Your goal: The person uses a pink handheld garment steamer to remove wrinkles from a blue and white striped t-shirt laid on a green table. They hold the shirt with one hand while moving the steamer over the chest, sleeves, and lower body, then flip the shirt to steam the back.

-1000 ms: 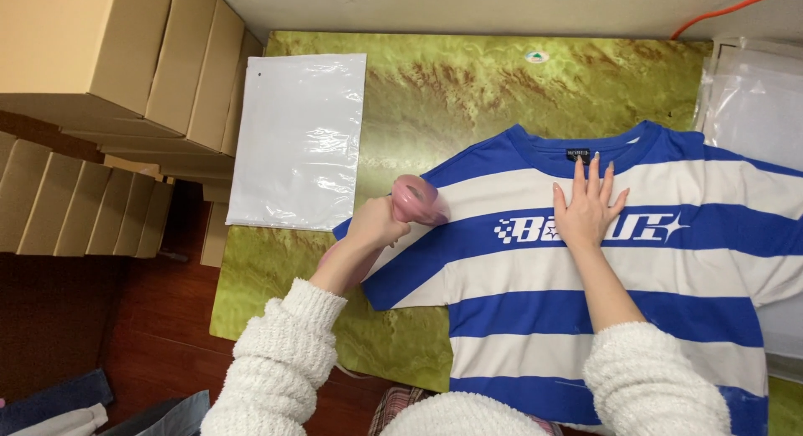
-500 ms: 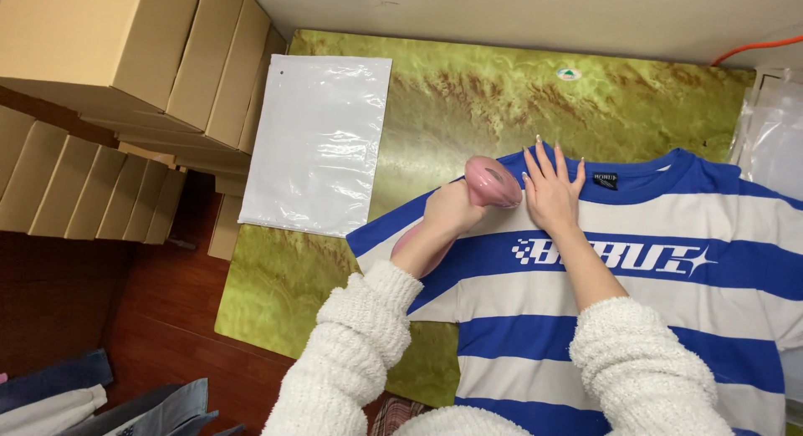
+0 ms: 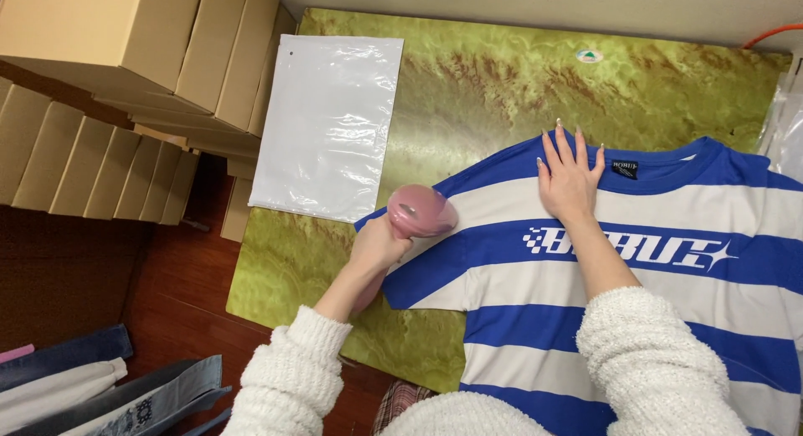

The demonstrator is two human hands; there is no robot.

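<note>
A blue-and-white striped T-shirt (image 3: 636, 277) lies spread flat on the green marbled desk (image 3: 468, 93), collar toward the far edge. The left hand (image 3: 378, 245) has its grip closed around a pink handheld device (image 3: 421, 212), whose rounded head rests on the shirt's sleeve near the shoulder. The right hand (image 3: 569, 178) lies open and flat, fingers spread, pressing the fabric just beside the collar and holding nothing. A clear plastic bag (image 3: 326, 127) lies on the desk beyond the device, and cardboard boxes (image 3: 125, 76) are stacked past the desk's edge.
</note>
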